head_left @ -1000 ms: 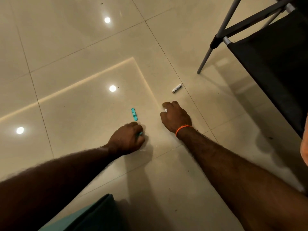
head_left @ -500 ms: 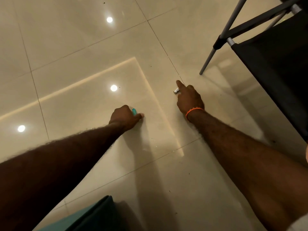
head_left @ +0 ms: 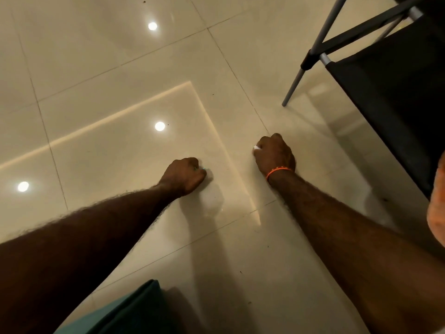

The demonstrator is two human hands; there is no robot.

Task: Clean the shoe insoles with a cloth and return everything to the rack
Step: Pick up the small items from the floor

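Glossy tiled floor (head_left: 120,75): two fists, left hand (head_left: 184,175), right hand (head_left: 274,154).

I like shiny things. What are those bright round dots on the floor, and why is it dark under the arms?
Head view: the dots are lights mirrored in the glossy floor; the arms block light, casting soft shadows below both hands.

dim warm light; ceiling-lamp glare spots on glossy floor (head_left: 120,68); soft arm shadows; wide-angle bending at edges.
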